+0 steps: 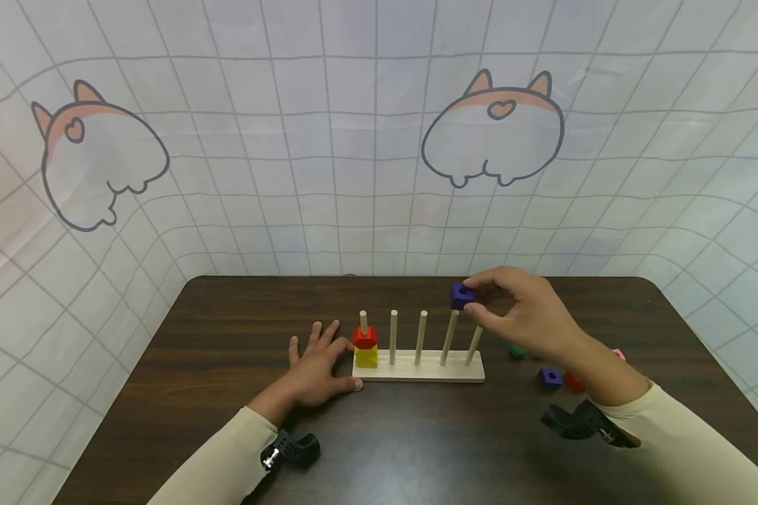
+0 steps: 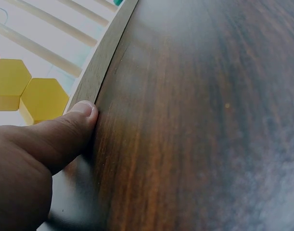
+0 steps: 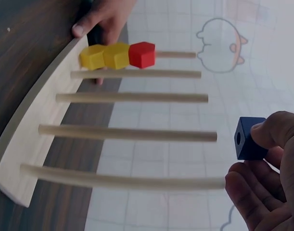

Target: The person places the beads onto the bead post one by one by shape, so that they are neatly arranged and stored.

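Note:
A wooden peg stand with five upright pegs rests on the table. On its leftmost peg, two yellow hexagonal blocks sit below a red hexagonal block. My left hand holds the stand's left end, thumb along the front edge and index finger toward the back. The other left fingers are spread over the table. My right hand pinches a purple square block with a hole through it, raised near the top of the fourth peg. In the right wrist view its hole faces the pegs.
Right of the stand, partly behind my right forearm, lie another purple block, a red piece, a green piece and a pink piece. A white grid-patterned cloth hangs behind the dark wooden table.

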The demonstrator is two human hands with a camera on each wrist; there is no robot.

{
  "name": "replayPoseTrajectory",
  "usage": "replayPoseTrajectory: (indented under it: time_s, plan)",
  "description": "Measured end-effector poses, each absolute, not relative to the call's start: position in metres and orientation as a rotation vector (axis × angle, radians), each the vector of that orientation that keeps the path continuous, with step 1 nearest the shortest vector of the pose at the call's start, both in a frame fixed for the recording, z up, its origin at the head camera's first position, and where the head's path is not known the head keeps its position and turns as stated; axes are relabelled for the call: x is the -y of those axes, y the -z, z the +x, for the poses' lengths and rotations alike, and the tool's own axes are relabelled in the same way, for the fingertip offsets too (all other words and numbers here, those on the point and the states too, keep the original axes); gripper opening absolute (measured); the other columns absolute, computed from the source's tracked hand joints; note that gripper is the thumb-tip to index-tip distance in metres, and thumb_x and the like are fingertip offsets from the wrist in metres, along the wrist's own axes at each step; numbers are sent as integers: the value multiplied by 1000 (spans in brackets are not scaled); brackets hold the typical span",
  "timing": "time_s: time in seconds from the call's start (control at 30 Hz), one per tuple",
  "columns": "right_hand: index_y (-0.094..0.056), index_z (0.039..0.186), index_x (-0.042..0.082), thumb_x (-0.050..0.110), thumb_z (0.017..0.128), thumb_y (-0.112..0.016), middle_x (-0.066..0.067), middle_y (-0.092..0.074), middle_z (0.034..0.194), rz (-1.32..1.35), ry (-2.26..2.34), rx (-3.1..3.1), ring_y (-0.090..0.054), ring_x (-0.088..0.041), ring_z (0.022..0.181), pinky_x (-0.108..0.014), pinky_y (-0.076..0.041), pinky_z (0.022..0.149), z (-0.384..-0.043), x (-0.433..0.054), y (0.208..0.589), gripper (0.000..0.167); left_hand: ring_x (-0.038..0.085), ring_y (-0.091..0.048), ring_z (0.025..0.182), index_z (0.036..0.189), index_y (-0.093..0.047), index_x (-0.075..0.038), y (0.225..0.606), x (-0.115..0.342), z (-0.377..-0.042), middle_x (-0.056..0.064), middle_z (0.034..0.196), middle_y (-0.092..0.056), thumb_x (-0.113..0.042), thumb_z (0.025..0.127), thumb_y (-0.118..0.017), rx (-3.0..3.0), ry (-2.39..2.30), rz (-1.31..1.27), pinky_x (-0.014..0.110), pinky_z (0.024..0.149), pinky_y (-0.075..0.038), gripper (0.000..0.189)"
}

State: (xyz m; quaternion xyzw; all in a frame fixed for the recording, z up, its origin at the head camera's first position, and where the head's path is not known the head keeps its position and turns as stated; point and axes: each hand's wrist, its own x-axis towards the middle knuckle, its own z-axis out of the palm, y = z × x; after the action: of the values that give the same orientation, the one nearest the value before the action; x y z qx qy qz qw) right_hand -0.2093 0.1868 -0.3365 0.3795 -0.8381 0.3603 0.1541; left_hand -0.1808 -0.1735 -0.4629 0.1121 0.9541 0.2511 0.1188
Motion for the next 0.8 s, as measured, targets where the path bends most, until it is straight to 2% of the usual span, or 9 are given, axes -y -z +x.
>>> replayPoseTrajectory:
  time_s: [0.8]
  plan:
    - [-69, 116, 2, 2, 86, -82, -8, -71, 109, 1161, -1121, 2399, -72, -15, 88, -34, -59, 77, -205, -138, 338, 33, 37, 10, 155, 133, -57, -27, 465, 174, -181, 11, 171, -9, -54, 88, -77, -2793, -739, 348, 70, 111, 16, 56]
